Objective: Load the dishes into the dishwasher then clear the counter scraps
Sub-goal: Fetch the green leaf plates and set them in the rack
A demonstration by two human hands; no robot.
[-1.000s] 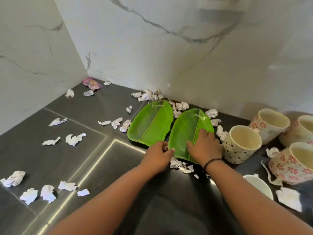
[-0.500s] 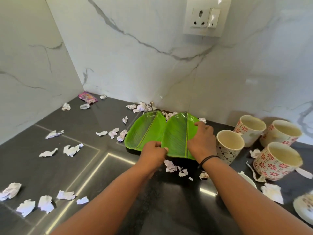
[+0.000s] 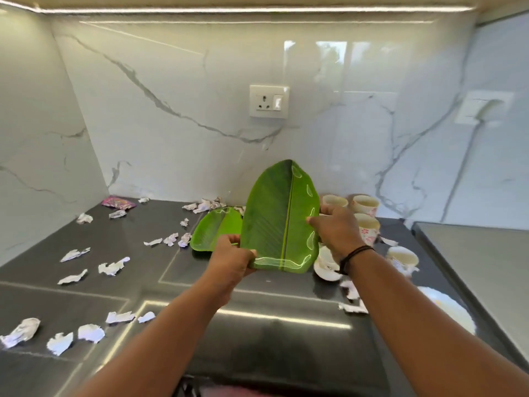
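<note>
Early stage — left hand [image 3: 229,260] and right hand [image 3: 335,227] are gripping one green leaf plate [image 3: 282,216], tilting it upright above the counter [image 3: 257,339]. Second leaf plate [image 3: 213,232], cups [image 3: 367,223] and paper scraps [image 3: 111,266] are all sitting uncleared; dishwasher not in view.

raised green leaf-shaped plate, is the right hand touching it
Touching: the head view shows the right hand gripping the right edge of the raised green leaf-shaped plate.

Bare counter [image 3: 160,282] open at 6 to 8 o'clock; cups [image 3: 366,222] crowd 3 o'clock; paper scraps [image 3: 113,266] litter 9 o'clock.
</note>
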